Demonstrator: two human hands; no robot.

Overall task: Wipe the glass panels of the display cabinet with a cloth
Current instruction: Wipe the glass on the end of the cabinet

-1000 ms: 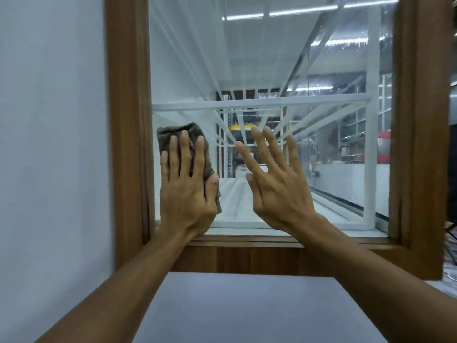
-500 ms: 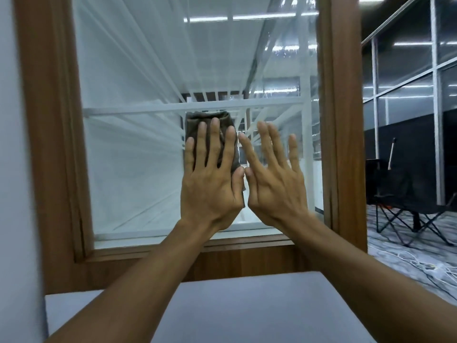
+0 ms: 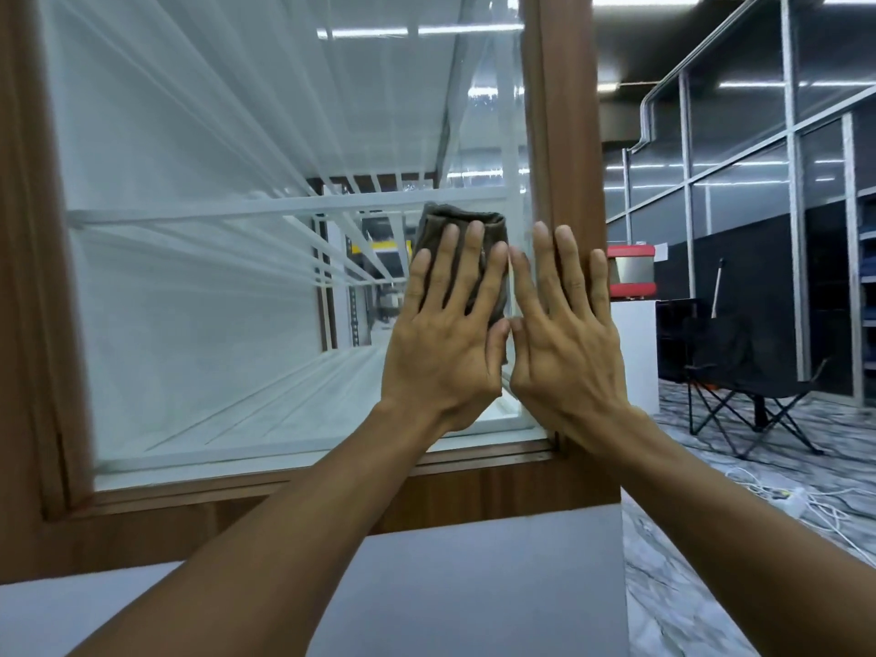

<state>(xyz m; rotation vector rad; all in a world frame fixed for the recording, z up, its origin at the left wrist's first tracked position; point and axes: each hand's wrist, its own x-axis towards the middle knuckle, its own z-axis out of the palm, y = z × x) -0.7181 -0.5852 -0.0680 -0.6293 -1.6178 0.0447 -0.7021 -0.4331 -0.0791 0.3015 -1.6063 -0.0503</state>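
The display cabinet has a brown wooden frame (image 3: 564, 135) around a large glass panel (image 3: 213, 230). My left hand (image 3: 445, 334) lies flat with fingers spread, pressing a folded grey-brown cloth (image 3: 462, 225) against the glass near the panel's right edge. Most of the cloth is hidden under the hand; its top sticks out above the fingertips. My right hand (image 3: 564, 334) is flat and spread, holding nothing, resting over the right frame post and the edge of the glass, touching my left hand.
A grey-white flat top (image 3: 450, 585) lies below the cabinet's lower frame. To the right are a folding black chair (image 3: 739, 372), a red-topped box (image 3: 633, 277) on a white stand, white cables (image 3: 782, 495) on the patterned floor, and glass partition walls (image 3: 758, 135).
My left hand slid the cloth rightward across the glass from the left edge to the right edge. My right hand moved right with it onto the frame post. The view turned right.
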